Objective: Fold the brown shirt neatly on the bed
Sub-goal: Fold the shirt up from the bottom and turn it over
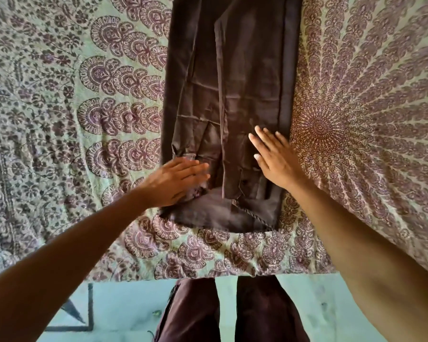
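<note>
Both hands: laid palm down on the near end of the brown shirt [232, 95], neither one gripping it.
Left hand [177, 180]: rests on the shirt's near left corner. Its fingers [198, 166] are straight and close together, pointing right across the cloth, released and holding nothing.
Right hand [274, 159]: rests flat on the shirt's right part, just inside its right edge. Its fingers [260, 137] are straight and slightly spread, pointing away from the person, released as well.
Shirt position: it lies on the bed [59, 119] as a long narrow strip, running from near the bed's front edge up to the top of the view. Both sides are folded inward, and a folded layer with a cuff [247, 183] lies along the middle between the two hands.
Bed cover: a pale green sheet [356, 70] printed in maroon, with a round mandala [319, 127] just right of the shirt.
Below the bed edge: a pale green floor [124, 307] and the person's legs in dark brown trousers [265, 312].
</note>
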`<state>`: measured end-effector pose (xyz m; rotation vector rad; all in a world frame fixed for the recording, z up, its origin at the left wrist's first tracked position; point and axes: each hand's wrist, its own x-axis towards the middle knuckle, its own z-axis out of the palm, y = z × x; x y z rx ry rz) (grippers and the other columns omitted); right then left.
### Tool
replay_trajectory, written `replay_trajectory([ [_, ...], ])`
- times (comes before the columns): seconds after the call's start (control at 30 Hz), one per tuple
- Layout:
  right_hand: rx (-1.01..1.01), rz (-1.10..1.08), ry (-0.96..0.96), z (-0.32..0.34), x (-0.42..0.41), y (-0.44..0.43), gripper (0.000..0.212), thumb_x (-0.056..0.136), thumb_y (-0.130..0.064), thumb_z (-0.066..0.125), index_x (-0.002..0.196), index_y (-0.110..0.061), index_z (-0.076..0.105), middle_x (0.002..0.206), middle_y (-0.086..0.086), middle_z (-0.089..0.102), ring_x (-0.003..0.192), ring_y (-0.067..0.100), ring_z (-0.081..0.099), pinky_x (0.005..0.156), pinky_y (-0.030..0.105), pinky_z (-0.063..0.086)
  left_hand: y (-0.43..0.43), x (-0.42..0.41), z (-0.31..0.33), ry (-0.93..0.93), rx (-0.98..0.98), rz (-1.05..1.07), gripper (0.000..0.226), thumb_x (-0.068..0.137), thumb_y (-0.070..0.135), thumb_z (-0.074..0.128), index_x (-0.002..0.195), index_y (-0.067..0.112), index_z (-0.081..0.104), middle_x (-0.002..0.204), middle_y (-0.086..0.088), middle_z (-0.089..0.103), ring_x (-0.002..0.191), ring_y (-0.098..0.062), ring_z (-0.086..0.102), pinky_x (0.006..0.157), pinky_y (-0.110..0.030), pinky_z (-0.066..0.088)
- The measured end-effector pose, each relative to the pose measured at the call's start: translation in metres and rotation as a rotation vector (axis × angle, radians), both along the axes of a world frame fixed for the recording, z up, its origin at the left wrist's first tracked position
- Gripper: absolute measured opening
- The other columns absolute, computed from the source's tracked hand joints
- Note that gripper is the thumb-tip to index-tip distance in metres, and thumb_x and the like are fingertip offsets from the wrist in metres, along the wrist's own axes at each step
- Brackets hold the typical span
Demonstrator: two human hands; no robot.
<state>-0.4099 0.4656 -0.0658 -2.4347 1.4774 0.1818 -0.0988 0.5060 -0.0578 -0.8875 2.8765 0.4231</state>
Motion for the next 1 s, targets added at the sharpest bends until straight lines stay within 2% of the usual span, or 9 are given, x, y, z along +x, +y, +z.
replay_trajectory([
  [0.1, -0.024, 0.092, 0.061, 0.007, -0.017, 0.036, 0.069, 0.079, -0.002, 0.056, 0.142, -0.010, 0.031, 0.149, 0.012, 0.033, 0.135, 0.026, 0.036, 0.112, 0.042, 0.027, -0.020, 0.027, 0.013, -0.105, -0.039, 0.039, 0.077, 0.063, 0.001, 0.068, 0.134, 0.020, 0.044, 0.140, -0.007, 0.049, 0.127, -0.025, 0.048, 0.113, -0.030, 0.011],
  [0.27, 0.018, 0.206, 0.286, 0.011, -0.041, 0.068, 0.106, 0.057, 0.016, 0.059, 0.146, -0.017, 0.013, 0.153, 0.008, 0.019, 0.138, 0.019, 0.020, 0.115, 0.036, 0.001, -0.047, 0.040, 0.016, -0.271, -0.186, -0.134, 0.097, 0.062, -0.004, 0.053, 0.147, 0.026, 0.017, 0.146, -0.005, 0.040, 0.137, -0.021, 0.030, 0.115, -0.040, 0.001],
  [0.37, -0.020, 0.285, 0.319, 0.008, -0.047, 0.069, 0.106, 0.055, 0.017, 0.057, 0.146, -0.017, 0.015, 0.153, 0.006, 0.017, 0.139, 0.019, 0.020, 0.114, 0.034, -0.006, -0.055, 0.038, 0.002, -0.267, -0.215, -0.349, 0.105, 0.060, 0.013, 0.071, 0.147, 0.030, 0.016, 0.149, -0.007, 0.036, 0.131, -0.026, 0.045, 0.112, -0.048, 0.011],
  [0.43, -0.077, 0.352, 0.287, 0.002, -0.045, 0.064, 0.104, 0.057, 0.014, 0.058, 0.146, -0.016, 0.016, 0.153, 0.005, 0.017, 0.138, 0.018, 0.022, 0.114, 0.034, -0.004, -0.060, 0.041, -0.007, -0.258, -0.218, -0.423, 0.118, 0.060, 0.032, 0.077, 0.148, 0.030, -0.001, 0.156, -0.009, 0.007, 0.133, -0.027, 0.041, 0.114, -0.049, -0.001],
  [0.6, -0.050, 0.491, 0.283, -0.006, -0.046, 0.049, 0.102, 0.071, 0.014, 0.053, 0.147, -0.013, -0.010, 0.154, 0.002, 0.007, 0.140, 0.018, 0.012, 0.115, 0.033, -0.012, -0.065, 0.049, -0.019, -0.205, -0.198, -0.595, 0.115, 0.065, 0.065, 0.066, 0.148, 0.029, -0.006, 0.154, -0.006, -0.024, 0.143, -0.029, -0.016, 0.113, -0.055, -0.005],
  [0.67, 0.058, 0.558, 0.297, -0.003, -0.046, 0.047, 0.098, 0.081, 0.016, 0.044, 0.139, -0.017, -0.027, 0.152, -0.001, -0.015, 0.139, 0.017, -0.009, 0.113, 0.033, -0.022, -0.065, 0.048, -0.017, -0.229, -0.213, -0.598, 0.117, 0.064, 0.068, 0.064, 0.148, 0.029, -0.007, 0.155, -0.008, -0.021, 0.142, -0.032, -0.018, 0.111, -0.057, -0.004],
  [0.73, 0.209, 0.559, 0.320, 0.004, -0.045, 0.044, 0.092, 0.085, 0.017, 0.037, 0.137, -0.019, -0.029, 0.148, -0.003, -0.024, 0.135, 0.016, -0.019, 0.110, 0.035, -0.021, -0.061, 0.045, -0.013, -0.242, -0.234, -0.580, 0.117, 0.062, 0.064, 0.069, 0.148, 0.028, -0.002, 0.157, -0.012, -0.001, 0.142, -0.037, 0.011, 0.111, -0.056, -0.003],
  [0.87, 0.047, 0.482, 0.067, 0.001, -0.041, 0.041, 0.089, 0.067, 0.020, 0.055, 0.141, -0.015, 0.019, 0.148, 0.002, 0.020, 0.135, 0.017, 0.022, 0.110, 0.044, 0.015, -0.050, 0.034, -0.010, -0.203, -0.220, -0.513, 0.092, 0.065, 0.043, 0.077, 0.141, 0.024, 0.029, 0.140, -0.011, 0.048, 0.123, -0.036, 0.050, 0.108, -0.052, 0.019],
  [1.0, 0.162, 0.285, -0.137, 0.005, -0.033, 0.045, 0.079, 0.071, 0.008, 0.059, 0.141, -0.017, 0.031, 0.148, 0.000, 0.027, 0.136, 0.015, 0.031, 0.115, 0.035, 0.011, -0.041, 0.028, -0.003, -0.125, -0.056, -0.289, 0.054, 0.079, 0.036, 0.044, 0.131, 0.023, 0.049, 0.132, -0.003, 0.057, 0.120, -0.028, 0.055, 0.102, -0.049, 0.039],
])
